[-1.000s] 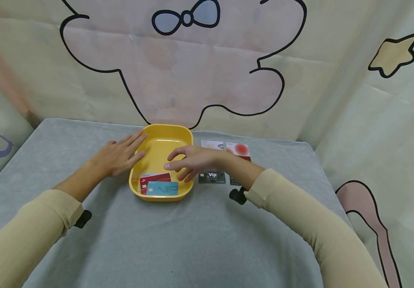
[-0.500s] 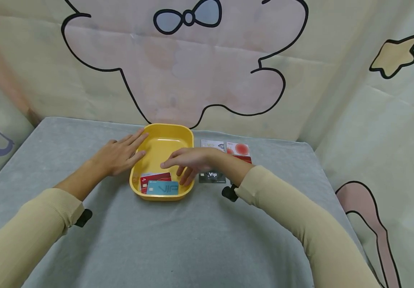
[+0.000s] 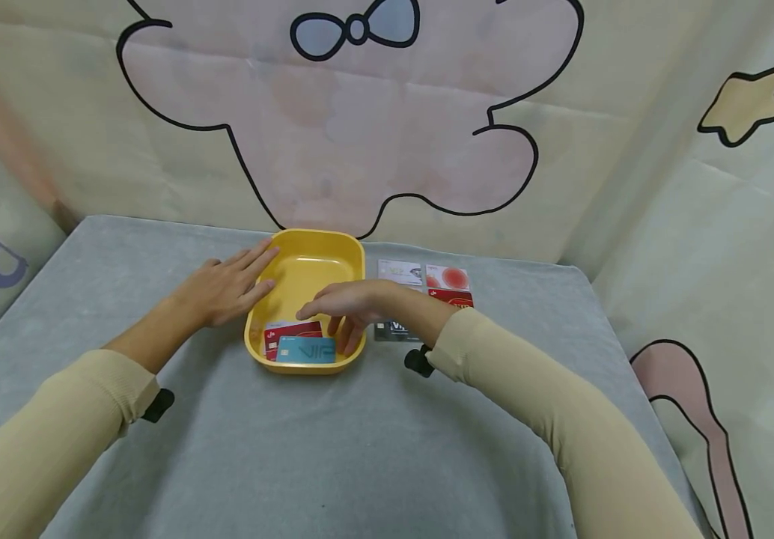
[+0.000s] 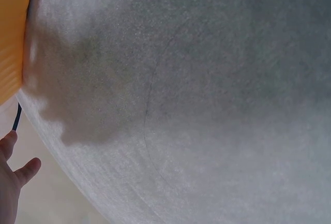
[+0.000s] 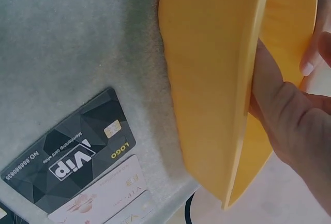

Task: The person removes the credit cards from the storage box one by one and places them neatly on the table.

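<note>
Bare grey cloth point(image 3: 333, 449) spreads wide in front of the yellow tray point(image 3: 353, 258). In the tray's near end lie a blue card point(image 3: 305, 349) reading "VIP" and a red card point(image 3: 286, 333). The right hand point(image 3: 343, 305) hovers over them, fingers loose, holding nothing. The left hand point(image 3: 225, 288) rests flat against the tray's left rim. Just right of the tray lies a black card point(image 5: 72, 154) marked "Vip", "LOGO", with paler cards point(image 3: 427, 278) beyond.

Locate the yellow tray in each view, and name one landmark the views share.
Head: yellow tray sits centre frame on the grey cloth, between both hands.
Left wrist: only a strip of its wall at the upper left edge.
Right wrist: its rim fills the upper middle.
Shared landmark: the grey cloth.
</note>
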A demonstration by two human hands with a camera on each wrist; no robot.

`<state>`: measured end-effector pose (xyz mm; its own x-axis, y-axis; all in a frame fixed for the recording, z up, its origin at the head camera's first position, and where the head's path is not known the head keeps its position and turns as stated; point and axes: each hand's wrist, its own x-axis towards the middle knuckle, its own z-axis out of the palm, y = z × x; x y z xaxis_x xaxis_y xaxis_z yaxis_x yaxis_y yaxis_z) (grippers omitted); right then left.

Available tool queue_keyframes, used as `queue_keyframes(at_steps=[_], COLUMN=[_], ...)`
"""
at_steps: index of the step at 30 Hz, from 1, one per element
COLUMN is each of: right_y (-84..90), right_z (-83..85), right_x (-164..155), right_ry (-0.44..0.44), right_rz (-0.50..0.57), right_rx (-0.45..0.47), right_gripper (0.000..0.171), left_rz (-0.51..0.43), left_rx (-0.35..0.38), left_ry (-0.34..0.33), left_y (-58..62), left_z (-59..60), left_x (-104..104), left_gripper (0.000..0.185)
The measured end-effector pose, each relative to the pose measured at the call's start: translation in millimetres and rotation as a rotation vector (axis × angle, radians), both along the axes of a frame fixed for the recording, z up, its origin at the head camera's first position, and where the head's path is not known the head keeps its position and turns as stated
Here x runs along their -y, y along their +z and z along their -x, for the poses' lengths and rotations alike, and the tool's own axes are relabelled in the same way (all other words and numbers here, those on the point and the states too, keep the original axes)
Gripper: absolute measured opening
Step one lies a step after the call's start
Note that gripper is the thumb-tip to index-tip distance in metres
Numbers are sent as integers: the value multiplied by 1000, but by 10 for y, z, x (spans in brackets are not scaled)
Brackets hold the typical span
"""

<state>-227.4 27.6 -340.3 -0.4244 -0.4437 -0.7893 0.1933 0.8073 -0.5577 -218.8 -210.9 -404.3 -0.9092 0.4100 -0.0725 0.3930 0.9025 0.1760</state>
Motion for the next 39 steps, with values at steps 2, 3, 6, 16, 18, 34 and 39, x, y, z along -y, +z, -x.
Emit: queue_keyframes(at_steps=[2,3,6,16,18,34,39], right_y=[-11,-14,-18,-31,-38,-55,-70], right_z=[-3,-5,-20,-46,-46,-55,-36], right_x=[-1,0,2,41,55,98,128], right_ry=[-3,1,15,9,-4,-36,-45], right_rz=[3,5,6,15,17,6,10], right_rx=[-5,-9,-23,-36,-40,-122,-127], right_gripper=[58,57,55,53,54,51,51], left_rz=[3,4,3,-2,-2,-4,-12], left_rx=[-1,-3,-2,-7,-12,-17,-12], left_ry=[0,-2,-1,-19,-23,-20,-17], left_y=[6,12,12,1,3,-5,-12], left_z=[-1,-3,0,1,-5,-2,1], left_x=[-1,-8,-10,5,4,-5,-4], left_gripper=[72,72,72,69,69,68,69])
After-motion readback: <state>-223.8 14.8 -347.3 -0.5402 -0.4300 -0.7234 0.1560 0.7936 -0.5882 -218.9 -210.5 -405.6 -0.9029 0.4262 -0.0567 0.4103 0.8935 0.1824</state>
